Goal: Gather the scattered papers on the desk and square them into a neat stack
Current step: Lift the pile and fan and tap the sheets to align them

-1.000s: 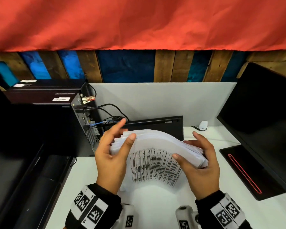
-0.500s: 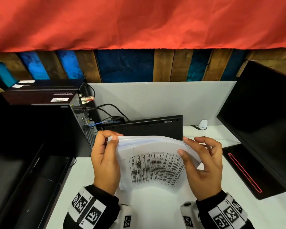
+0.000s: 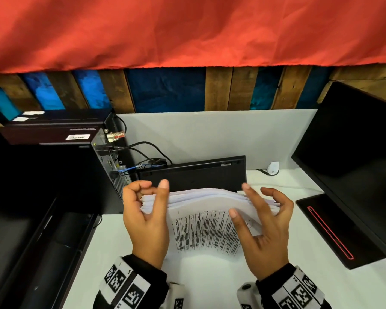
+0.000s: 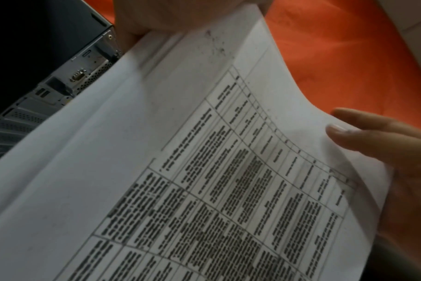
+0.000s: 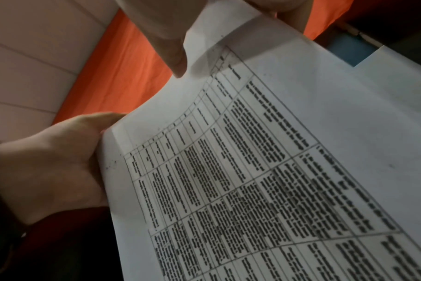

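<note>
Between the two hands, near the middle of the white desk (image 3: pixel 210 283), the paper stack (image 3: pixel 205 228) stands upright and bowed. Left grip (image 3: pixel 146 221) clasps its left edge; right grip (image 3: pixel 265 233) pinches the right edge, thumb in front. Just behind leans a black keyboard (image 3: pixel 192 175). Computer tower (image 3: pixel 54 172) crowds the left, monitor (image 3: pixel 354 161) the right.

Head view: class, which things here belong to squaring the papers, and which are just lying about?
Job: paper stack, left hand, right hand, desk.
Lying about: keyboard, computer tower, cables, monitor.
</note>
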Demonstrator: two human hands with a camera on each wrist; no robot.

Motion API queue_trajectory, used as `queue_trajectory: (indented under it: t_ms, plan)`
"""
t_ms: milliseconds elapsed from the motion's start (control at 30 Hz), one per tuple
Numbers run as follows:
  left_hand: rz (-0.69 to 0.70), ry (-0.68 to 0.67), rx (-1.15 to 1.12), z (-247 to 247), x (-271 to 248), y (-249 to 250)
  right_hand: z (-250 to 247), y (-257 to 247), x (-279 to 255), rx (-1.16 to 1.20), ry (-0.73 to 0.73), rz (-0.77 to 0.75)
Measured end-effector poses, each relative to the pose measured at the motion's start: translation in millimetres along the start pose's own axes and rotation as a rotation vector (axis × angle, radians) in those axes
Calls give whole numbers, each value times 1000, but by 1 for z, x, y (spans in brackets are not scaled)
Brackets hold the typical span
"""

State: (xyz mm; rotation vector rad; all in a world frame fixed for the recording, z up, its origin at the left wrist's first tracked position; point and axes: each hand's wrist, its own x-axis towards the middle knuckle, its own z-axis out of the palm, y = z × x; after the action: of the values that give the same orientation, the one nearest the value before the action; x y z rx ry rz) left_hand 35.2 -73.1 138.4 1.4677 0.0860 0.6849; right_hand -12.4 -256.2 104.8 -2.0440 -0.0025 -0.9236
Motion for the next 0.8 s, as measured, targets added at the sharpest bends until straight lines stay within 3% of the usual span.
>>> queue_trajectory:
  t_ms: [200,400,500,600,800]
  plan:
    - [-93,25,-54,-7,14,-12,0,2,4,76,38,64]
    - [-32,-127,-7,-9,10,-13,0,4,2,68,-22,22]
    - [-132,-214,-160,-17,14,-16,-2,8,7,109,-37,44]
    - [-187,-427,-235,-27,14,-28,-2,13,8,317,-64,222]
    - [-397,-587,-237,-29,1,-57,10,29,-3,735,-101,543]
